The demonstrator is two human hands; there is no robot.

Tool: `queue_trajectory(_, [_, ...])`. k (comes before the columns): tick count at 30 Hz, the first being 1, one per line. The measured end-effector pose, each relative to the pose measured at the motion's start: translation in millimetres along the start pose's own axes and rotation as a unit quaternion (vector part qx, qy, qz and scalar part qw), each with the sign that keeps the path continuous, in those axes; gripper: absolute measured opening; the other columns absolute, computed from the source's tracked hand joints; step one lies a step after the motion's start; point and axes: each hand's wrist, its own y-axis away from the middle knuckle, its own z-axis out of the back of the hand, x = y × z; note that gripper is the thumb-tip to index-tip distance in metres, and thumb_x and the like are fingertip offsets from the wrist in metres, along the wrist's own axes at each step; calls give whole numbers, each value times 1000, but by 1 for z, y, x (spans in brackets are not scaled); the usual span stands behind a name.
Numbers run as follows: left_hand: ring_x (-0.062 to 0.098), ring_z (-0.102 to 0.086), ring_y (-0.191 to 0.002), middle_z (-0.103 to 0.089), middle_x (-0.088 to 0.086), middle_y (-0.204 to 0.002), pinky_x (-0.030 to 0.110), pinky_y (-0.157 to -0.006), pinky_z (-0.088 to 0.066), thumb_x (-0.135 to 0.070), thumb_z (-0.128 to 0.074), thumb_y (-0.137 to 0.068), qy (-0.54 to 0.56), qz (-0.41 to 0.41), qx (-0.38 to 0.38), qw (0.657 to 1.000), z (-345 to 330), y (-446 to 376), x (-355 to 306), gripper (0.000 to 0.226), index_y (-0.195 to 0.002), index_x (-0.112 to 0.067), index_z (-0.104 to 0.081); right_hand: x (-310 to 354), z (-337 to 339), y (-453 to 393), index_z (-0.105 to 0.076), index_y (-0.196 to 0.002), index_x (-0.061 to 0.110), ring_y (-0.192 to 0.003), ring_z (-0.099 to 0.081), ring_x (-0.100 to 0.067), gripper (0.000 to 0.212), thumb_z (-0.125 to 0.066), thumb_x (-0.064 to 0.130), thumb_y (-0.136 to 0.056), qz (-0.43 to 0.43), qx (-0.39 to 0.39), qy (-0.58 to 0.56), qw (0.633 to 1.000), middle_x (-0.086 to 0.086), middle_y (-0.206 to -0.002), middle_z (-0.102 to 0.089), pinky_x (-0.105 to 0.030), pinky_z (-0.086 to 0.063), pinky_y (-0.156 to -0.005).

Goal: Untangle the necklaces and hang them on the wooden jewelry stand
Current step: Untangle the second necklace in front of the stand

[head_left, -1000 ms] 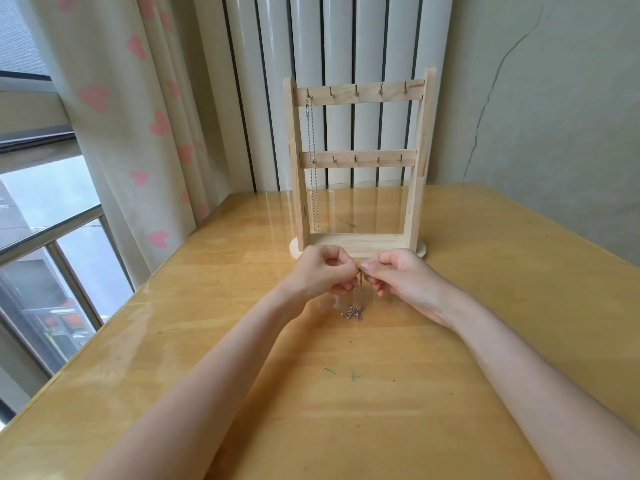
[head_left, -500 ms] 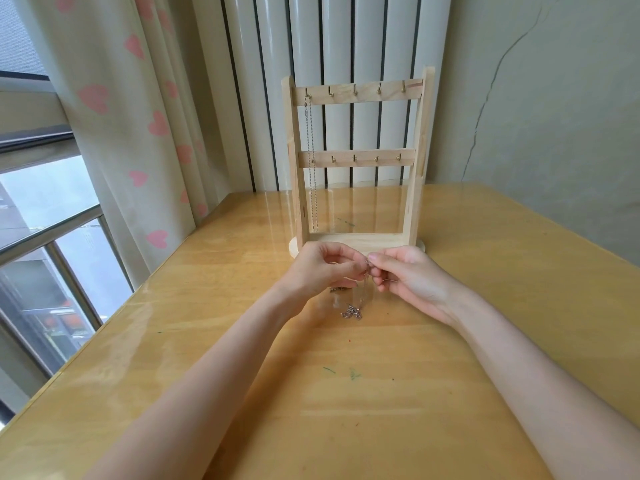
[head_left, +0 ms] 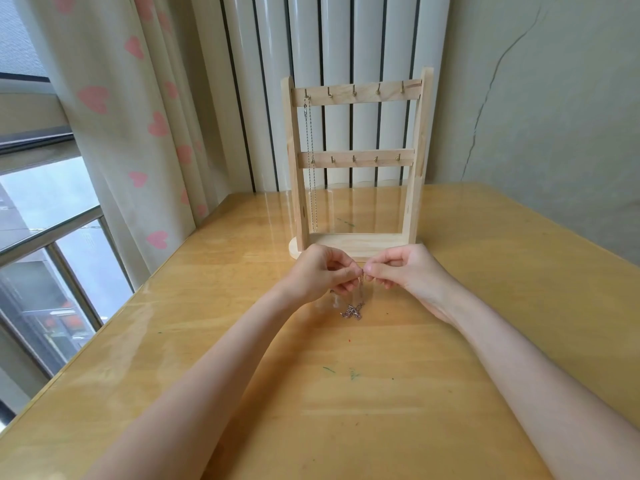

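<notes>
Both hands met just above the worktop, in front of the base of the wooden jewelry stand. The left hand had its fingers curled, thumb and forefinger pinching the top of a thin chain. The right hand faced it, its fingers likewise curled and pinching the same chain, so that the two sets of fingertips nearly touched. Whether they held a clasp or a plain link was too small to tell.

Below the fingers the tangled necklace hung down, its bunched lower part lying in a small knot on the worktop, just nearer the person than the fingertips and between the two wrists.

Beyond the fingers the stand stood upright, with two crossbars carrying small hooks. A hung necklace dropped as a long silver chain from the leftmost hook of the upper bar, running down past the lower bar and ending just above the base, beyond and a little left of the left hand's fingers.

Behind the stand rose white vertical pipes. Well to the left of the fingers hung a curtain with pink hearts beside a window. A cracked wall lay to the right.
</notes>
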Motion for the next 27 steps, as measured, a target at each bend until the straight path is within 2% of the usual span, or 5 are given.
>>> queue_trajectory(6, [25, -62, -63, -61, 1, -65, 34, -67, -54, -6, -60, -89, -118, -31, 30, 992, -3, 0, 0, 9, -80, -5, -63, 1, 0, 1, -67, -71, 10, -53, -50, -1, 11, -67, 4, -80, -19, 12, 80, 997, 0, -65, -63, -11, -43, -57])
queue_trajectory(11, [26, -55, -65, -62, 13, -70, 48, -71, -52, 0, -58, -88, -68, -36, 54, 996, -6, 4, -4, 9, -80, -4, -62, -1, 1, 1, -63, -73, 0, -58, -45, -10, 10, -58, 1, -82, -58, 35, 52, 996, -4, -61, -52, -21, -39, -57])
queue_trajectory(17, [0, -56, -62, -58, 0, -71, 12, -59, -44, 2, -55, -90, 71, -51, 44, 995, -4, 10, -9, 17, -78, -9, -57, 1, -3, -3, -53, -69, 6, -52, -41, -11, 19, -49, -3, -86, -118, 62, -214, 968, -1, -54, -46, -22, -36, -50])
queue_trajectory(21, [8, -55, -69, -58, -3, -73, 20, -66, -49, -4, -58, -89, 107, -42, 41, 993, -4, 9, -8, 17, -75, -11, -56, 2, -4, -3, -48, -64, 10, -46, -39, -12, 24, -49, -1, -85, -161, 51, -280, 945, -1, -51, -43, -22, -35, -46])
queue_trajectory(27, [7, -58, -58, -59, -3, -71, 19, -54, -47, 5, -57, -84, -16, -63, 1, 998, -3, 5, -9, 21, -75, -14, -58, 1, -1, -3, -50, -63, 10, -48, -40, -12, 24, -53, 0, -84, -165, 34, -227, 959, 0, -50, -45, -25, -33, -53])
